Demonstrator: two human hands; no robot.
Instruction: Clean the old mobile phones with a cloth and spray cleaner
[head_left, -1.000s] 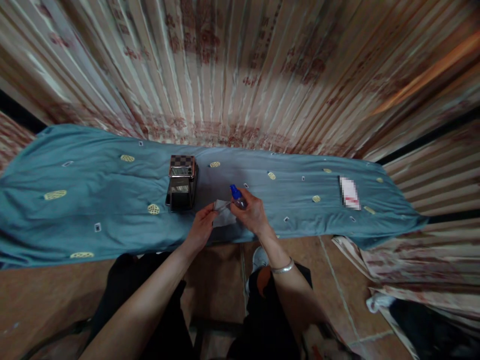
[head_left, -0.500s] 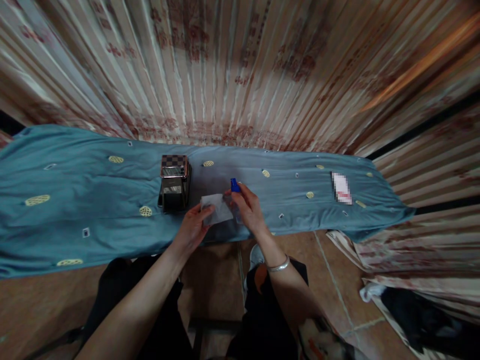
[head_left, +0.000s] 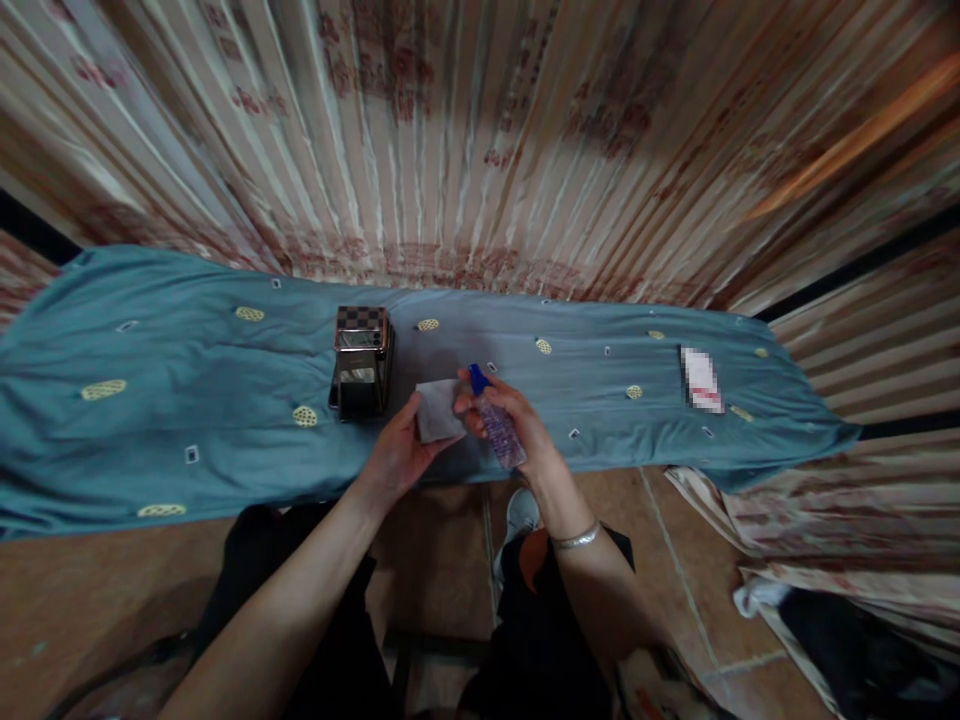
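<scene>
My left hand (head_left: 397, 450) grips a folded greyish-white cloth (head_left: 440, 412) by its left side, above the front part of the covered table. Just right of it, my right hand (head_left: 517, 415) is wrapped round a small clear spray bottle (head_left: 502, 432) with a blue top. The bottle is tilted, its blue top leaning up and to the left. The fingers of my right hand are close to the cloth's right edge; whether they touch it I cannot tell. Left of my hands stands a metal-framed holder (head_left: 362, 362) with a brown checkered top and dark, shiny parts.
A blue-green cloth with yellow pineapple prints (head_left: 225, 400) covers the long table. Toward its right end lies a blurred white and red packet (head_left: 702, 380). Patterned curtains (head_left: 450, 150) hang behind. Dark fabric (head_left: 862, 640) lies on the tiled floor at the lower right.
The bottle has turned in my right hand, so its clear body now shows below the blue top. The cloth now lies flatter in my left hand. The view has shifted slightly.
</scene>
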